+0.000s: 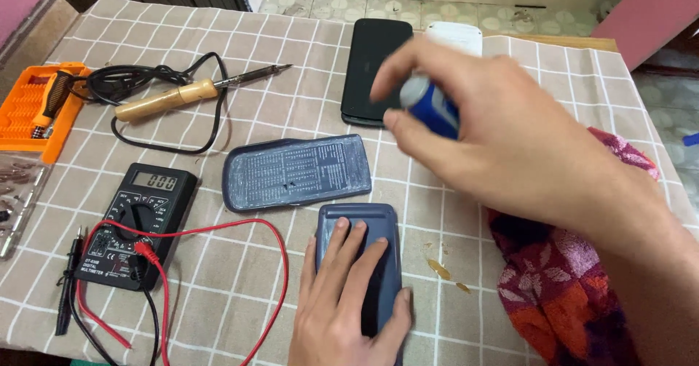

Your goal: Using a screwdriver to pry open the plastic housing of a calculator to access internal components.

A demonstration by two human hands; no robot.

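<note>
Left hand [349, 293] lies flat, pinning the dark blue device body [360, 264] to the worktop [451, 264]. Right hand [502, 133] grips a small blue can [431, 104] above it. Back cover [297, 171] already off, just beside; multimeter [138, 224] and soldering iron [196, 89] untouched.

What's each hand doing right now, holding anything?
Left hand: open, fingers flat on the dark blue case half.
Right hand: closed around a small blue and silver object, blurred.
</note>
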